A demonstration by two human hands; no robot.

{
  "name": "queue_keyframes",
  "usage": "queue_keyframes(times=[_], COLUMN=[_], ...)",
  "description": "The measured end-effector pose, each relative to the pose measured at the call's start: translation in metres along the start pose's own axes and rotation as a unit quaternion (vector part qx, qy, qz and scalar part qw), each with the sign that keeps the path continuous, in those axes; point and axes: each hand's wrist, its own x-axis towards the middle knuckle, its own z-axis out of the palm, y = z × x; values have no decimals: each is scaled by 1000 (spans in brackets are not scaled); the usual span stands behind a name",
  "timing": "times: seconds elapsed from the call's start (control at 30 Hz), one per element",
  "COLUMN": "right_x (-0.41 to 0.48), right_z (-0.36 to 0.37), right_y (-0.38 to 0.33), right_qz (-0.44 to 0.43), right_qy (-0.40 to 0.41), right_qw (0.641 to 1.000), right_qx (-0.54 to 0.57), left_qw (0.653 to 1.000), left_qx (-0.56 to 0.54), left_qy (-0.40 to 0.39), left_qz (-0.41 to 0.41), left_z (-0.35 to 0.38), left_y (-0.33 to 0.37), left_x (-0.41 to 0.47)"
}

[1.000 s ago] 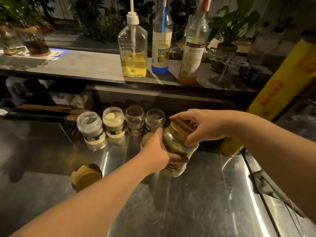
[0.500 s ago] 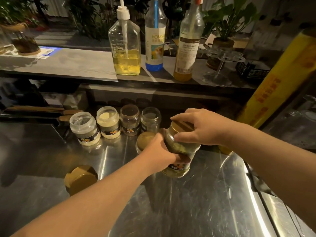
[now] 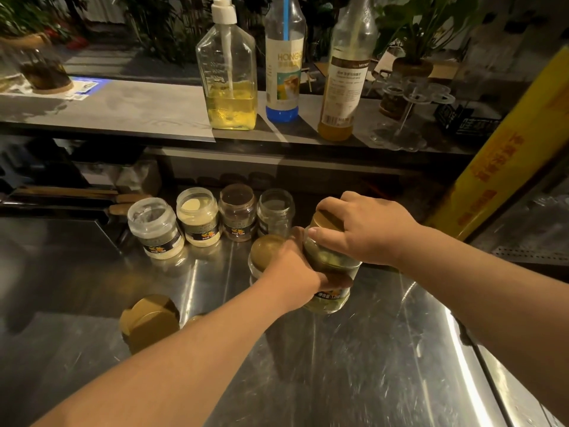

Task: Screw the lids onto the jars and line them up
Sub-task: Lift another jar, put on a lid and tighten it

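Progress looks early to me: one capped jar (image 3: 267, 249) stands just beside my left hand (image 3: 295, 272), which grips the body of the jar (image 3: 331, 263) I'm working on near the middle of the steel counter (image 3: 354, 365). My right hand (image 3: 366, 232) curls round its gold lid (image 3: 326, 220), seated on the mouth; how tight, I cannot tell. Four open jars (image 3: 237, 217) stand in a row along the counter's back edge. One loose lid (image 3: 149, 323) lies toward the front left, another perhaps hidden under my forearm. Bottles (image 3: 231, 87) on the shelf (image 3: 123, 112) above are clear of my work; the capped jar crowds my left knuckles.
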Motion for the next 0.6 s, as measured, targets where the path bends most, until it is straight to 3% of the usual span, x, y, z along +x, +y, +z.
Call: queue_keyframes(times=[0.1, 0.3, 0.47, 0.6], right_x=[4, 12, 21, 30], right_z=[1, 24, 59, 77], right_y=[0, 7, 15, 11], right_qz=[-2, -6, -1, 25], right_qy=[-5, -63, -67, -99], right_qw=[1000, 998, 997, 995], right_qx=[-7, -1, -30, 12], left_qw=[990, 920, 954, 978], left_qx=[136, 387, 269, 170], left_qy=[48, 12, 61, 68], left_qz=[-4, -54, -116, -102], left_z=[-1, -26, -63, -75], left_y=[1, -1, -29, -43], left_x=[2, 8, 17, 30])
